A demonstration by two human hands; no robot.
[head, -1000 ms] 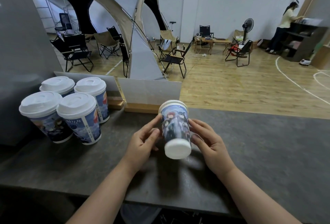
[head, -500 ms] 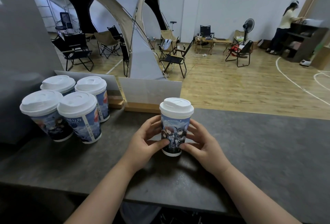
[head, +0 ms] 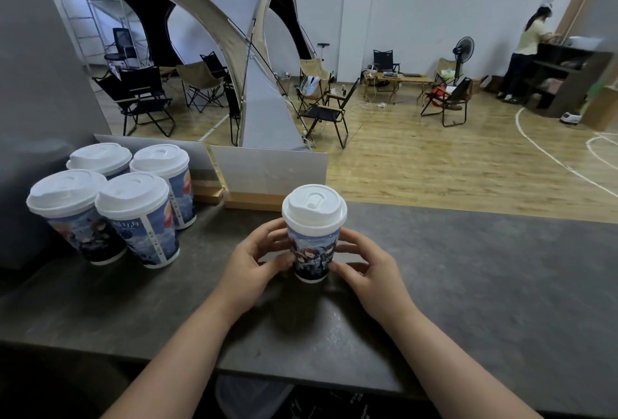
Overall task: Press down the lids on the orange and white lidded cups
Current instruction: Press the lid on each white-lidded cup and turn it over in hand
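A paper cup (head: pixel 313 253) with blue printed artwork and a white lid (head: pixel 314 208) stands upright on the dark grey counter (head: pixel 485 285), in the middle. My left hand (head: pixel 257 259) holds its left side, fingers curled round the lower wall. My right hand (head: pixel 366 270) holds its right side the same way, thumb at the front near the base. Several more lidded cups (head: pixel 133 214) of the same kind stand grouped at the counter's left.
A grey wall (head: pixel 30 101) rises at the far left behind the cup group. White panels (head: pixel 267 167) on a wooden strip edge the counter's back. Beyond lie a tent, folding chairs and a person at a shelf, far right.
One second ago the cup was tipped with its base toward me, held between both hands. It was turned upright and now stands on the counter, both hands still round it.
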